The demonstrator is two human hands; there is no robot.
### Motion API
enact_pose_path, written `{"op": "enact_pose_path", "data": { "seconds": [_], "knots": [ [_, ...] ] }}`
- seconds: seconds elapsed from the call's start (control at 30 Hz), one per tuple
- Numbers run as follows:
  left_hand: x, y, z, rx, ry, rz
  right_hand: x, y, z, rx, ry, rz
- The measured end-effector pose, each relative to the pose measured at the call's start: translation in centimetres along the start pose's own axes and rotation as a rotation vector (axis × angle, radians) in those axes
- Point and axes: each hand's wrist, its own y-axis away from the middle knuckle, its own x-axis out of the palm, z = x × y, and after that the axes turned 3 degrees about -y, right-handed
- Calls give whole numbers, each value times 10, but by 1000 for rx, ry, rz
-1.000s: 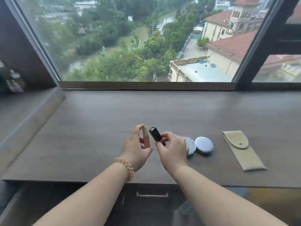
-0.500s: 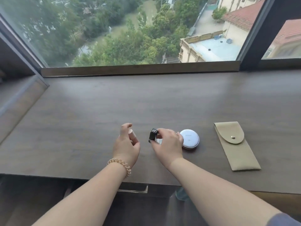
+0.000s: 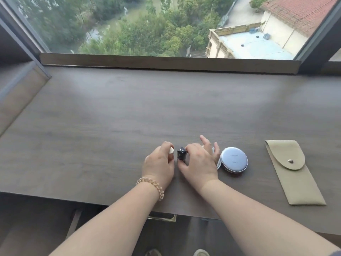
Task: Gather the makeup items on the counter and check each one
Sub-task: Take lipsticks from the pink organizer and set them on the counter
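Both my hands have dropped lower since a second ago, so the two small items I was holding up in the air now stand on the counter (image 3: 110, 126). Nearest me, my left hand (image 3: 158, 166), with a coiled band (image 3: 153, 186) on its wrist, has its fingers closed around a pale cream tube (image 3: 171, 150), of which only the rounded top shows. Just beside it my right hand (image 3: 200, 163) pinches a small black lipstick case (image 3: 181, 154) between thumb and forefinger; the case stands upright, square-topped, with a white oval logo on its cap. My other right fingers spread over a round compact (image 3: 218, 161), mostly hidden under them. Touching that one on the right lies a second compact (image 3: 234, 159), round, silvery blue with faint lettering. Farther right, well apart, a tan snap-flap pouch (image 3: 293, 172) lies flat. Beyond the counter is the window (image 3: 166, 24).
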Motion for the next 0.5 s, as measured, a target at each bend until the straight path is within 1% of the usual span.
{"op": "enact_pose_path", "data": {
  "seconds": [0.1, 0.17, 0.3, 0.4, 0.5],
  "knots": [
    [0, -1, 1, 7, 6, -11, 0, 0, 3, -6, 6, -9],
    [0, -1, 3, -4, 12, 1, 0, -1, 5, -10, 30, 14],
    [-6, 1, 2, -38, 65, 87, -5, 2, 4, 24, 33, 91],
    [-16, 6, -3, -54, 62, 103, -20, 7, 3, 1, 23, 67],
    [-29, 11, -10, -75, 68, 83, -37, 11, 6, -56, -17, 26]
  ]
}}
